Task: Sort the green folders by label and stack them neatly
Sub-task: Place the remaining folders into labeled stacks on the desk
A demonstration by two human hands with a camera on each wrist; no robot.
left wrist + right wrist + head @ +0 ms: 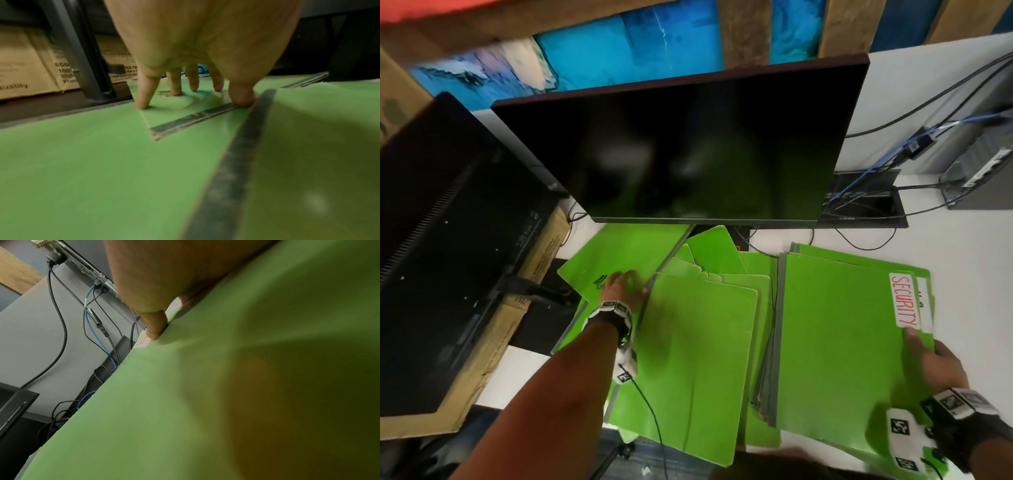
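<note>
Green folders lie spread over a white desk (945, 246). My left hand (623, 284) (193, 91) presses its spread fingertips on the far-left folder (619, 253) (185, 112), which bears dark writing; the thumb rests by its grey spine. A loose pile of folders (698, 359) fans out in the middle. On the right lies a stack topped by a folder (842, 342) (205, 402) with a white label reading SECURITY (904, 299). My right hand (931, 359) grips that folder's right edge, thumb (154, 327) on top just below the label, other fingers hidden beneath.
A dark monitor (681, 150) stands right behind the folders. A second monitor (448, 240) leans on a cardboard box (527, 291) at the left. Cables (893, 164) and a cable slot (866, 202) run at the back right, toward a computer (983, 164).
</note>
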